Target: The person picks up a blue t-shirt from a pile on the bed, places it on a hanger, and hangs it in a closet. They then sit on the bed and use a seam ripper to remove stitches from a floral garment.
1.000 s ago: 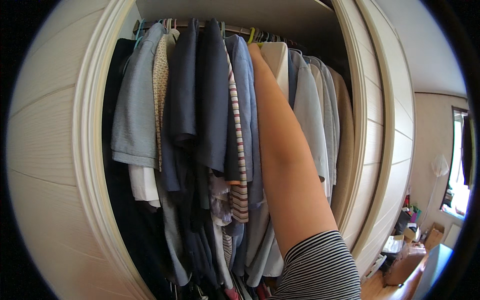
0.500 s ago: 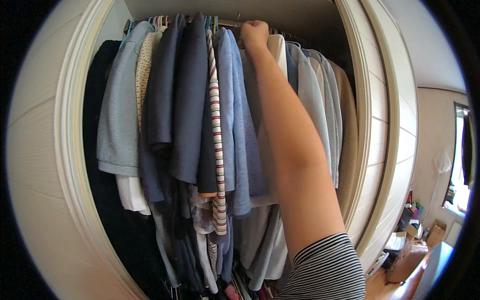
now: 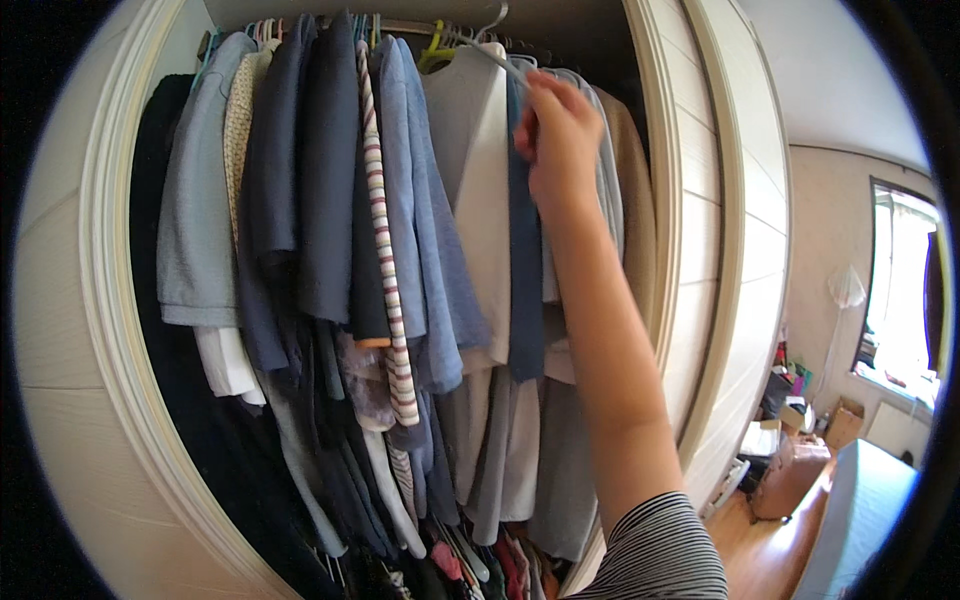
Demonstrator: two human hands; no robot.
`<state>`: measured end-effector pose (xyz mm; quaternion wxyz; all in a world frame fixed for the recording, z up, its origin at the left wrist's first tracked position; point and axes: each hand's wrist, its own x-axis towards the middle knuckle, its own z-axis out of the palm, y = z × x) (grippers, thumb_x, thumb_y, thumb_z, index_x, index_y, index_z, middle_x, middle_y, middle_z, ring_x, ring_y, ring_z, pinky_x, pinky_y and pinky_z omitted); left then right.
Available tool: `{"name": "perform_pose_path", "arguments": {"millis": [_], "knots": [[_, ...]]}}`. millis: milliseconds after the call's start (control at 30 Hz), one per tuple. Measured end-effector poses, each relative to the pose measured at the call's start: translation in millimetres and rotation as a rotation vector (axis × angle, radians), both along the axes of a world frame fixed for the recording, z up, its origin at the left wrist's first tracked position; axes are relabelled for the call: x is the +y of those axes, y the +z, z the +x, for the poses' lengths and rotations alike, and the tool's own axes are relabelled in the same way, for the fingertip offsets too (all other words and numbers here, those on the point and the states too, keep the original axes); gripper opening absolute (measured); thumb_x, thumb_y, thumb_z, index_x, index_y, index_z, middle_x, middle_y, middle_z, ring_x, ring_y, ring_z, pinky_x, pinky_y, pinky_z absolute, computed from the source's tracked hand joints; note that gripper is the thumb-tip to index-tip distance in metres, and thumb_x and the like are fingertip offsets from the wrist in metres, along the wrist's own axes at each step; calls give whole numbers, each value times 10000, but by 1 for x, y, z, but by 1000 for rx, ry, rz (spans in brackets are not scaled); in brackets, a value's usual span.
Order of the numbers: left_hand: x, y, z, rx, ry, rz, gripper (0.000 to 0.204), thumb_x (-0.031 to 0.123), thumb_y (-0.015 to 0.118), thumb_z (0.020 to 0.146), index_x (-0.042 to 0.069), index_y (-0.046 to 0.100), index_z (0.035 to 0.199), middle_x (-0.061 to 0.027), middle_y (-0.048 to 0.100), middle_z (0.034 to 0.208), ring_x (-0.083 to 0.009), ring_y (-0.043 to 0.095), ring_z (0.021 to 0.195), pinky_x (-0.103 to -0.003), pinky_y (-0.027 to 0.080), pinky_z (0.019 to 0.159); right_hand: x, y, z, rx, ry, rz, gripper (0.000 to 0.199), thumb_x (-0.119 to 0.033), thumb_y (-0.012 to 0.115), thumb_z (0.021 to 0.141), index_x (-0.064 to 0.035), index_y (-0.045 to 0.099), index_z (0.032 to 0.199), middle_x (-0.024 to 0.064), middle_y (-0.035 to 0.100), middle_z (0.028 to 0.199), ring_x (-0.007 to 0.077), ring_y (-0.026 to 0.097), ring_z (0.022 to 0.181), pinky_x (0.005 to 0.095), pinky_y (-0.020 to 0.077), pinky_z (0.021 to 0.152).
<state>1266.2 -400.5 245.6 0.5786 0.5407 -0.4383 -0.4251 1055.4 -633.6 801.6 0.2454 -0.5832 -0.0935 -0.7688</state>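
Note:
My right hand (image 3: 562, 125) is closed on one end of a thin pale clothes hanger (image 3: 500, 58), in front of the clothes at the upper right of the wardrobe. The hanger's curved hook stands up above the rail's level, and no garment shows on the part I can see. Just left of my hand hang a light grey and cream top (image 3: 482, 150) and a dark blue garment (image 3: 524, 240). A yellow-green hanger (image 3: 434, 48) shows at the neck of the pale top. My left hand is out of the picture.
A packed row of clothes hangs to the left, among them a striped garment (image 3: 384, 240), dark jackets (image 3: 328, 170) and a grey sweater (image 3: 205, 190). White panelled doors (image 3: 690, 180) frame the wardrobe. In the room at the right are a brown bag (image 3: 790, 475) and a bed (image 3: 860, 510).
My right hand has come down and rightward from the rail, with the hanger now visible in it. The view has shifted, showing more of the room at the right.

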Motion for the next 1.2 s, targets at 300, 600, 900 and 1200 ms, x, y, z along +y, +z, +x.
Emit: {"name": "perform_pose_path", "arguments": {"millis": [300, 600, 900, 1200], "knots": [[16, -12, 2, -49, -145, -57, 176, 197, 487, 931, 51, 568, 991, -111, 580, 887, -202, 544, 789, -321, 462, 721, 70, -232, -31, 277, 337, 434, 355, -34, 495, 874, -11, 439, 1224, 62, 499, 697, 179, 570, 678, 297, 480, 638], [-1, 18, -22, -33, -28, 22, 76, 1, 560, 767, 60, 514, 780, 21, 480, 704, -67, 459, 678, -215, 395, 618, 80, -324, -76, 417, 195, 625, 290, -297, 480, 952, -58, 449, 1112, 43, 465, 648, 114, 429, 515, 238, 365, 494], [-57, 101, -98, -424, 4, -208, 191, 76, 603, 777, -4, 475, 661, -10, 423, 539, -65, 398, 531, -254, 348, 482, 111, -404, -140, 266, 604, 641, 257, -279, 513, 932, -86, 460, 1094, 25, 400, 650, 123, 372, 563, 257, 316, 516], [-80, 170, -179, -593, 29, -263, 153, 103, 588, 816, -30, 548, 752, -74, 515, 583, -90, 478, 551, -266, 396, 516, 132, -419, -151, 317, 815, 454, 443, -497, 564, 854, -94, 392, 783, 25, 399, 614, 144, 372, 564, 273, 327, 552]]}}
